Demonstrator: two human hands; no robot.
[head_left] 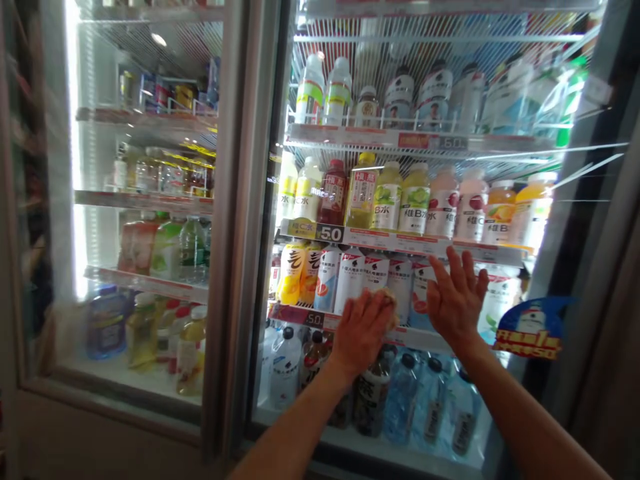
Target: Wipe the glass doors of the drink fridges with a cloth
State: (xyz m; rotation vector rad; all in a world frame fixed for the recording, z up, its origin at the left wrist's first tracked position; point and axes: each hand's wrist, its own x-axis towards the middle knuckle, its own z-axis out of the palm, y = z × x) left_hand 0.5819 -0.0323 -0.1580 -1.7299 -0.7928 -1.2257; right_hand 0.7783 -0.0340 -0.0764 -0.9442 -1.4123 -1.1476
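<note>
In front of me is the glass door of a lit drinks cooler. My left hand is at the glass, its fingers bent over a crumpled beige cloth. Only the edge of the cloth shows past the fingers; the rest is under the hand. To its right, my right hand is raised at the glass with fingers spread and nothing in it. Behind both hands stand white cans on a shelf and, lower down, clear blue bottles.
A blue, red and yellow sticker is on the door at right. Rows of juice bottles fill the middle shelf. A metal door frame separates this door from a second cooler section with more drinks at left.
</note>
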